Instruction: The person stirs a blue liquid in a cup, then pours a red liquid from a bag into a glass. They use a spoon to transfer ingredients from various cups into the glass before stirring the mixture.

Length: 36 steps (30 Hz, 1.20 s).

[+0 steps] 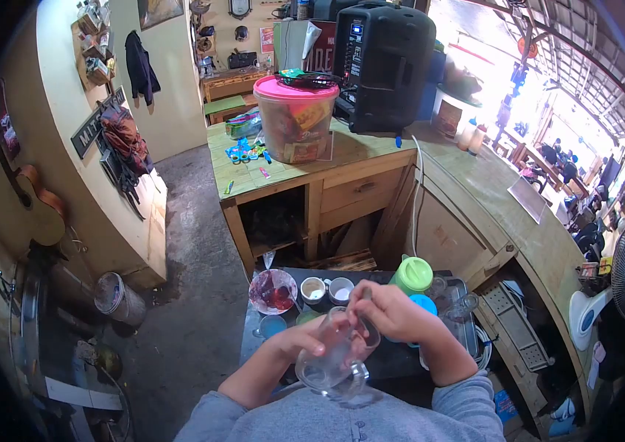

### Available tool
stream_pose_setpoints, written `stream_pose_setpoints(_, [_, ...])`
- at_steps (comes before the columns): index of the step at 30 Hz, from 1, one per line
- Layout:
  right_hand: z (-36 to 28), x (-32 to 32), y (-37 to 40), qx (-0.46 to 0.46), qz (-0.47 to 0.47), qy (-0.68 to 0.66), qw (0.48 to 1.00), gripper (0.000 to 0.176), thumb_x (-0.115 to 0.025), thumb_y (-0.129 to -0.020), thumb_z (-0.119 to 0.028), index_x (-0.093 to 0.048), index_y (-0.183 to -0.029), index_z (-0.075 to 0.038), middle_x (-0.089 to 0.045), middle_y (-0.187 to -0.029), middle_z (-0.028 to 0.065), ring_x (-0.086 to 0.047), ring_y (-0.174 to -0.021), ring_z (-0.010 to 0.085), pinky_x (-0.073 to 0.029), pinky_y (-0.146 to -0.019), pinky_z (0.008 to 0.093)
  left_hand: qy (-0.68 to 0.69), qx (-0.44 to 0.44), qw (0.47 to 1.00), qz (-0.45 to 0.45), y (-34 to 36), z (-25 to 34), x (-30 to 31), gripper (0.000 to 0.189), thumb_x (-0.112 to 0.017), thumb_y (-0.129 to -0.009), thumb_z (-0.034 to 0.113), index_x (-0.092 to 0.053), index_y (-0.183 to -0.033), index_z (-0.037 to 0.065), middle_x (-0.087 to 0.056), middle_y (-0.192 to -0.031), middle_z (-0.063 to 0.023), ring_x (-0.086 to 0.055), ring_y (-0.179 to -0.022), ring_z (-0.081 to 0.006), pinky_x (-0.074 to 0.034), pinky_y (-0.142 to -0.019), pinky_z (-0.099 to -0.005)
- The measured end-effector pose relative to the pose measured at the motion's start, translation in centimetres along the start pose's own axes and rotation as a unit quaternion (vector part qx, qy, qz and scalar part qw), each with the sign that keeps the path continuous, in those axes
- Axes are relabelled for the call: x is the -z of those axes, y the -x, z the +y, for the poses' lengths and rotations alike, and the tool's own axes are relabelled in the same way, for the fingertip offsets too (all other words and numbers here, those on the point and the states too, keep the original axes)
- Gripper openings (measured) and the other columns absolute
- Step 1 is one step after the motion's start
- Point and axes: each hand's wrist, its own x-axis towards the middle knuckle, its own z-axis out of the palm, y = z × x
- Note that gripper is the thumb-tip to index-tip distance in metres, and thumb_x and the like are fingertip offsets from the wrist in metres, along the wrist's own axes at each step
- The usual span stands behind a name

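My left hand point(305, 344) is wrapped round a clear glass mug point(316, 377), tilted close to my chest, with its handle toward the right. Over the mug's mouth my right hand point(393, 315) is closed in a pinch on a thin, spoon-like handle point(366, 294); its lower end is hard to see through the glass. Beyond my hands stand a bowl point(259, 283) with dark red contents and a spoon, a white cup point(313, 290) holding something pale, and another white cup point(340, 289). A glass cup point(273, 325) is left of my left hand.
Right of the cups is a green-lidded container point(413, 274), near a blue lid point(423, 303) and a tray with glasses point(463, 303). A wooden counter point(371, 160) beyond holds a pink-lidded bucket point(294, 121) and a black speaker point(386, 70). A pail point(121, 303) stands on the floor at left.
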Motion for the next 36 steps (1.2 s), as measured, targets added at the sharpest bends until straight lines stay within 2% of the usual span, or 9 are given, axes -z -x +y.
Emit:
stream_pose_setpoints(4, [4.2, 3.7, -0.6, 0.038, 0.157, -0.173, 0.972, 0.029, -0.041, -0.1, -0.03, -0.053, -0.09, -0.006, -0.062, -0.08, 0.0036, -0.06, -0.076, 0.013, -0.046, -0.071, 0.0256, -0.026, 0.085, 0.995, 0.037, 0.3, 0.3, 0.8, 0.068, -0.075, -0.073, 0.029, -0.041, -0.125, 0.001, -0.056, -0.112, -0.0141, -0.06, -0.096, -0.0218, -0.05, -0.084, -0.034])
stream_pose_setpoints(8, [3.3, 1.6, -0.1, 0.011, -0.056, -0.017, 0.998, 0.023, -0.041, -0.099, -0.016, -0.056, -0.098, 0.002, -0.065, -0.081, 0.0064, -0.062, -0.077, 0.0163, -0.049, -0.076, 0.0312, -0.102, 0.057, 0.99, 0.074, 0.1, -0.1, 1.1, 0.063, -0.076, -0.075, 0.027, -0.044, -0.123, 0.001, -0.057, -0.112, -0.012, -0.059, -0.095, -0.0182, -0.048, -0.085, -0.0309])
stream_pose_setpoints(12, [3.8, 3.8, 1.0, -0.055, 0.087, -0.13, 0.986, 0.026, -0.042, -0.098, -0.015, -0.059, -0.103, 0.003, -0.067, -0.084, 0.0074, -0.059, -0.073, 0.0118, -0.047, -0.07, 0.0274, -0.18, 0.064, 0.971, 0.141, 0.3, 0.5, 1.2, 0.06, -0.078, -0.074, 0.02, -0.046, -0.121, 0.002, -0.058, -0.111, -0.0116, -0.059, -0.099, -0.0189, -0.045, -0.091, -0.0319])
stream_pose_setpoints(15, [3.7, 2.8, 0.7, -0.061, -0.001, -0.149, 0.987, 0.023, -0.047, -0.097, -0.018, -0.06, -0.1, 0.001, -0.067, -0.088, 0.005, -0.061, -0.082, 0.0103, -0.046, -0.075, 0.0228, -0.204, 0.042, 0.965, 0.162, 0.3, 0.5, 1.1, 0.061, -0.081, -0.071, 0.016, -0.046, -0.12, 0.003, -0.059, -0.109, -0.0107, -0.06, -0.1, -0.0193, -0.046, -0.09, -0.0317])
stream_pose_setpoints(17, [4.6, 1.9, 0.5, -0.078, -0.024, -0.066, 0.994, 0.028, -0.046, -0.097, -0.02, -0.065, -0.093, 0.001, -0.068, -0.084, 0.0066, -0.057, -0.068, 0.0087, -0.044, -0.062, 0.0221, -0.328, 0.017, 0.922, 0.204, 0.1, 0.9, -0.4, 0.062, -0.082, -0.07, 0.016, -0.046, -0.119, 0.002, -0.059, -0.108, -0.0096, -0.06, -0.097, -0.0173, -0.047, -0.089, -0.0311])
stream_pose_setpoints(20, [4.3, 3.1, 0.5, -0.107, 0.037, -0.203, 0.973, 0.042, -0.044, -0.098, -0.027, -0.071, -0.083, 0.001, -0.068, -0.073, 0.0061, -0.035, -0.048, 0.0046, -0.028, -0.046, 0.0218, -0.365, 0.024, 0.896, 0.251, 0.2, 0.2, 0.0, 0.068, -0.085, -0.066, 0.018, -0.046, -0.119, 0.001, -0.06, -0.108, -0.0095, -0.059, -0.098, -0.0161, -0.047, -0.09, -0.0316])
stream_pose_setpoints(26, [4.9, 1.1, 0.3, -0.145, -0.017, -0.21, 0.967, 0.044, -0.042, -0.1, -0.029, -0.07, -0.089, 0.003, -0.069, -0.074, 0.0091, -0.03, -0.044, 0.0033, -0.025, -0.042, 0.0213, -0.595, 0.023, 0.752, 0.284, 0.3, 0.7, -1.6, 0.08, -0.087, -0.059, 0.034, -0.047, -0.116, -0.004, -0.063, -0.103, -0.0167, -0.065, -0.094, -0.0238, -0.05, -0.085, -0.0335])
stream_pose_setpoints(35, [6.5, 0.5, 0.7, -0.156, 0.078, -0.331, 0.927, 0.045, -0.041, -0.099, -0.028, -0.067, -0.089, 0.007, -0.067, -0.067, 0.0107, -0.026, -0.04, 0.0022, -0.02, -0.038, 0.0206, -0.67, -0.021, 0.667, 0.325, 0.5, 0.0, -1.8, 0.082, -0.085, -0.056, 0.037, -0.049, -0.119, -0.001, -0.063, -0.107, -0.0189, -0.065, -0.098, -0.0322, -0.051, -0.086, -0.0381])
stream_pose_setpoints(36, [7.0, 1.5, 0.8, -0.138, 0.091, -0.334, 0.928, 0.046, -0.039, -0.1, -0.031, -0.068, -0.092, 0.004, -0.07, -0.08, 0.0102, -0.027, -0.041, 0.0031, -0.022, -0.041, 0.0212, -0.67, -0.021, 0.667, 0.324, 0.5, 0.0, -1.6, 0.082, -0.085, -0.056, 0.037, -0.049, -0.119, -0.001, -0.063, -0.107, -0.0189, -0.065, -0.098, -0.0322, -0.051, -0.086, -0.0381])
